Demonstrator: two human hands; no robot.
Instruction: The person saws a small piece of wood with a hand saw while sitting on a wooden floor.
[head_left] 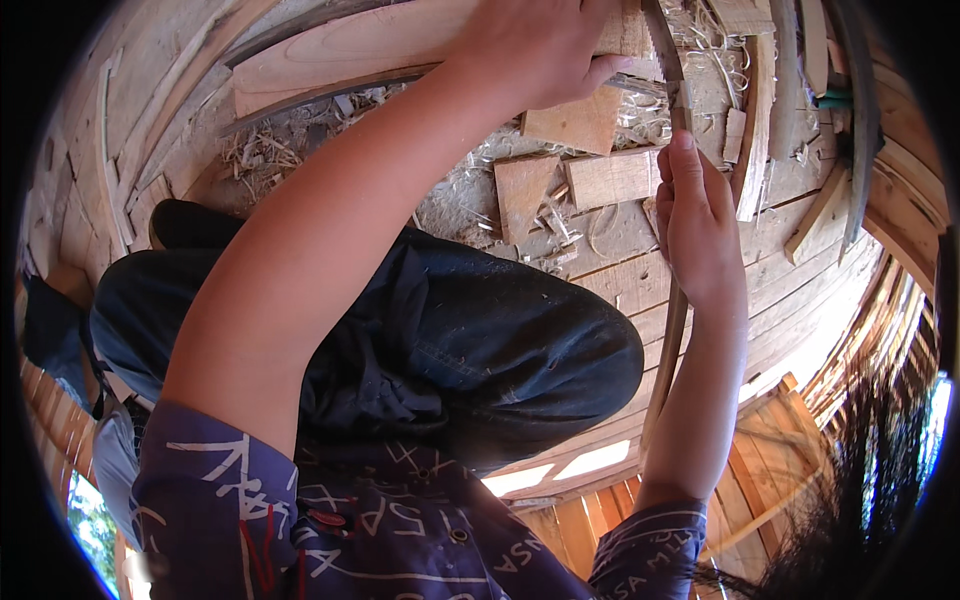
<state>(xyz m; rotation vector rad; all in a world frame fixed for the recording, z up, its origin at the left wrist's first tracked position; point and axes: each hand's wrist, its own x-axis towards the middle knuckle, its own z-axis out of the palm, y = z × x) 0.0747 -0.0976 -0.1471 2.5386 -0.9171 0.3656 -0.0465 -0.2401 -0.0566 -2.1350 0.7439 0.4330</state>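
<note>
My right hand (697,215) is wrapped round the long, thin, slightly curved wooden handle of a bladed tool, with its thumb lying along the handle. The handle (668,370) runs back beside my right forearm. Ahead of the fist, the narrow dark blade (662,40) stands close to the end of a pale wooden plank (350,52); whether its edge is toothed I cannot tell. My left hand (535,50) grips the plank near that end, thumb stretched toward the blade. The upper frame edge cuts off part of this hand.
Wood offcuts (525,195) and a short block (615,178) lie on the plank floor (620,270) before my folded leg (480,340). Shavings (265,150) are scattered under the plank. Longer wood strips (760,120) lie at the right, more boards (150,110) at the left.
</note>
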